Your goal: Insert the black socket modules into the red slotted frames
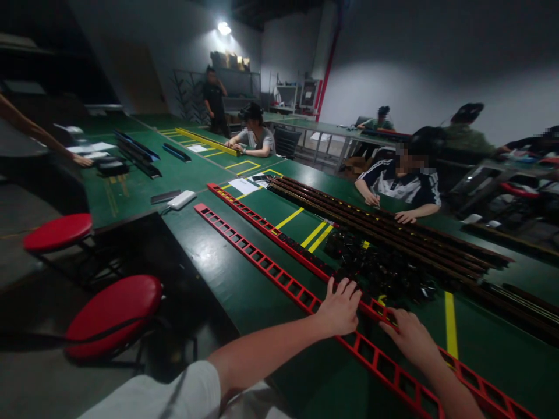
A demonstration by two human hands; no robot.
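Observation:
Two long red slotted frames run diagonally across the green table. Over the far red frame (305, 255), my left hand (338, 311) is open, palm down, its spread fingertips on the frame where black pieces fill the slots. The near red frame (279, 272) passes under that hand, its slots see-through. Further along the far frame, my right hand (411, 334) has thumb and fingers at its edges; its fingertips are partly hidden. Just beyond both hands lies a heap of small glossy black parts (379, 262).
Long dark brown strips (371, 224) lie behind the heap, with a person (402, 180) seated past them. A white box (181, 200) and a paper sheet (243, 186) rest on the table (209, 250). Two red stools (116, 314) stand at left. Other people are farther off.

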